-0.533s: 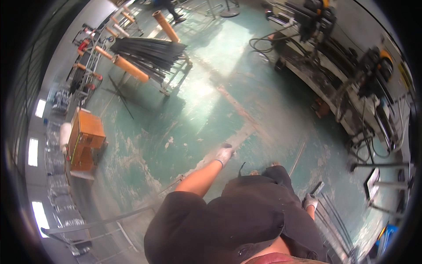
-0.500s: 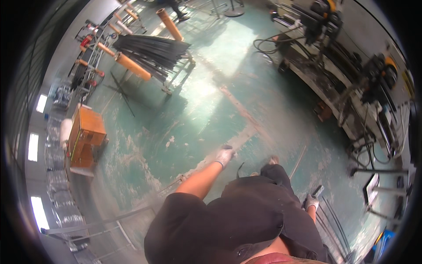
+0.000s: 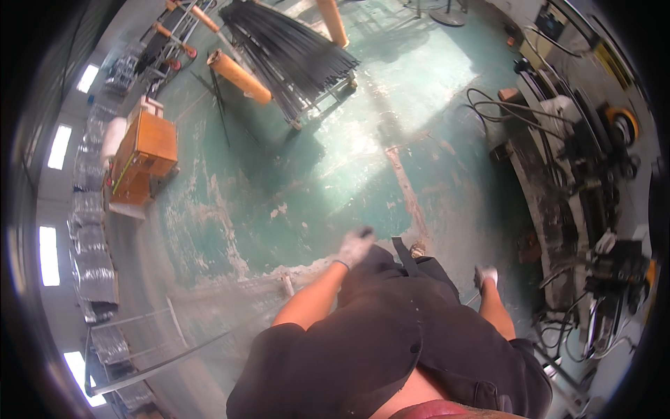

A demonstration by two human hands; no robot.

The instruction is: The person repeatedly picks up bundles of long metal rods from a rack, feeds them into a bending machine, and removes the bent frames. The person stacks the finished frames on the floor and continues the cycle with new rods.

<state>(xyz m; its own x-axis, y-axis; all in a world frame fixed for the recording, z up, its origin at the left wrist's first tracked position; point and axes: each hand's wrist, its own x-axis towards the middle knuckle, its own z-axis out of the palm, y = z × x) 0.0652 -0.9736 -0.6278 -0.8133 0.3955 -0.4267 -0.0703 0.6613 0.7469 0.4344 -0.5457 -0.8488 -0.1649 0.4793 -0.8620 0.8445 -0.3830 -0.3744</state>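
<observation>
My left hand [image 3: 354, 249], in a pale work glove, hangs in front of me over the green floor. Its fingers look curled, and a small dark patch shows at their tips; blur hides whether this is a held thing or a soiled glove. My right hand [image 3: 487, 276], gloved too, is low at my right side with its fingers closed. A dark edge shows along those fingers, but what it belongs to cannot be made out. Neither hand touches anything on the floor. A dark strap end [image 3: 403, 253] hangs from my clothing between the hands.
Ahead stands a rack of long black strips [image 3: 286, 52] with orange roll posts [image 3: 239, 75]. An orange-brown wooden box cabinet [image 3: 155, 143] is on the left, near wrapped stacks [image 3: 94, 241]. A metal frame [image 3: 167, 359] lies lower left. Machinery with hoses [image 3: 558, 160] lines the right.
The view has turned and moved forward; the rack is nearer and the machinery has shifted downward along the right. My right hand has swung forward, and the grey-dark bar seen at it no longer shows clearly.
</observation>
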